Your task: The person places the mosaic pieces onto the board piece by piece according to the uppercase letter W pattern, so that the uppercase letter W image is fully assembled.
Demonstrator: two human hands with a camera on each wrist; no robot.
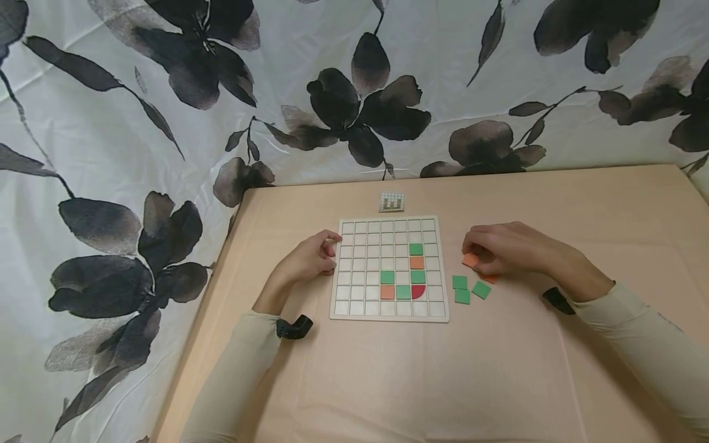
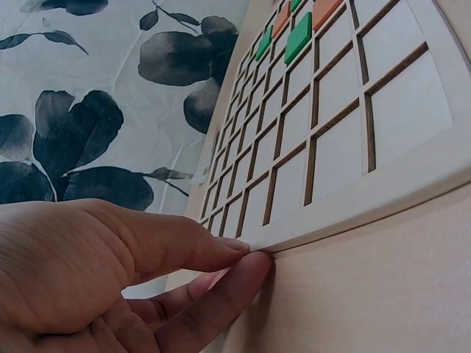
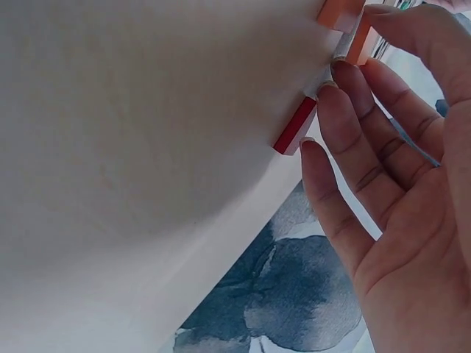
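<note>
A white grid board [image 1: 354,312] lies on the table with several green tiles [image 1: 403,292], two orange tiles [image 1: 417,263] and a red round-edged tile [image 1: 418,291] in its cells. At the board's left edge my left hand [image 1: 310,255] pinches the rim; the thumb tip [image 2: 234,246] lies against it. Right of the board, my right hand [image 1: 512,249] pinches an orange tile [image 3: 360,40] between thumb and fingertips. Another orange tile [image 3: 340,13] sits beside it, and a red tile [image 3: 294,126] is near the fingertips. In the head view the right hand hides that red tile.
Several loose green tiles [image 1: 462,296] lie between the board and my right hand. Behind the board is a small patterned card [image 1: 392,202]. A floral cloth [image 1: 310,37] hangs behind the table [image 1: 388,381] and along its left side.
</note>
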